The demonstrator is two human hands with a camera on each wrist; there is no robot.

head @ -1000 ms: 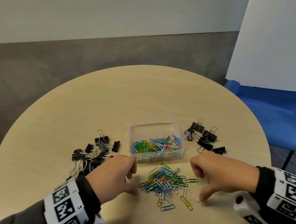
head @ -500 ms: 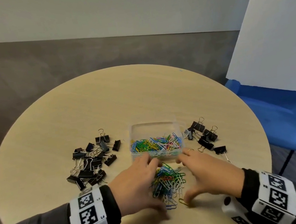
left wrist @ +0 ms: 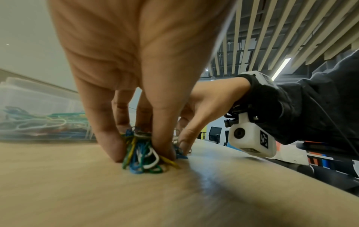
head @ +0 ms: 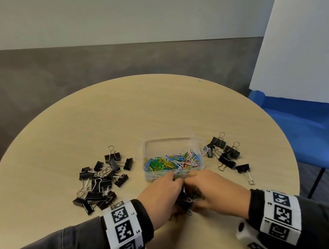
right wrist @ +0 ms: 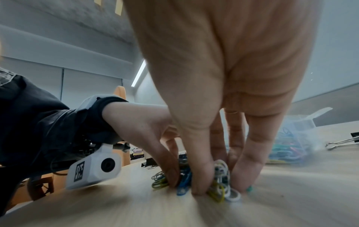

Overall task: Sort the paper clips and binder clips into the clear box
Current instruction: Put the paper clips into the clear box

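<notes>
A loose pile of coloured paper clips (left wrist: pixel 143 159) lies on the table just in front of the clear box (head: pixel 168 140), which holds many more coloured paper clips (head: pixel 170 161). My left hand (head: pixel 168 190) and right hand (head: pixel 205 188) meet over the pile and hide most of it in the head view. In the left wrist view my left hand (left wrist: pixel 139 147) pinches a bunch of clips between thumb and fingers. The right wrist view shows my right hand (right wrist: pixel 221 179) pinching another bunch of paper clips (right wrist: pixel 221 188). Black binder clips lie in a left pile (head: pixel 101 178) and a right pile (head: pixel 226 153).
The round wooden table (head: pixel 136 111) ends close to my forearms. One binder clip (head: pixel 243 169) lies apart, right of my right hand. A blue seat (head: pixel 316 125) and a white panel (head: pixel 305 43) stand past the table's right edge.
Both hands have closed in from either side of the paper clip pile, sweeping the spread clips into a tight bunch that their fingers now pinch.
</notes>
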